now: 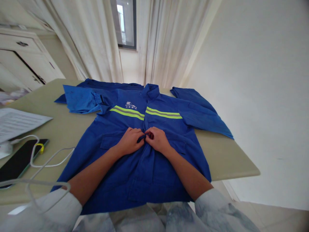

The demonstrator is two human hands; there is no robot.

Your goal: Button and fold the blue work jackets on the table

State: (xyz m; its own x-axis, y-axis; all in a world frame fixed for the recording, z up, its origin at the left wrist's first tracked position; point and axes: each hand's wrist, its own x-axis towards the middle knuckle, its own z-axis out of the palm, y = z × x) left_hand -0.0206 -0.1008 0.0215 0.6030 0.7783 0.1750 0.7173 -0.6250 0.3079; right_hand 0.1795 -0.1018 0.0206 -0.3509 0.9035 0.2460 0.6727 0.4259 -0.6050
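Observation:
A blue work jacket point(169, 127) lies front side up, its sleeves spread to both sides and its collar pointing away from me. Yellow-green and grey reflective stripes cross the chest, with a white logo above the left one. My left hand point(131, 140) pinches the front edge at the middle, below the stripes. Close beside it, my right hand point(158, 138) grips the same front edge, thumb and fingers curled together. Dark blue cloth bunches between the fingertips. Any fastener there is hidden by my fingers.
The jacket rests on a greenish table point(231, 161). More folded blue clothing point(109, 84) lies behind it. At left are a phone point(21, 158), a white cable point(56, 153) and printed paper point(21, 122). Curtains point(166, 42) hang beyond; a wall point(265, 96) stands at right.

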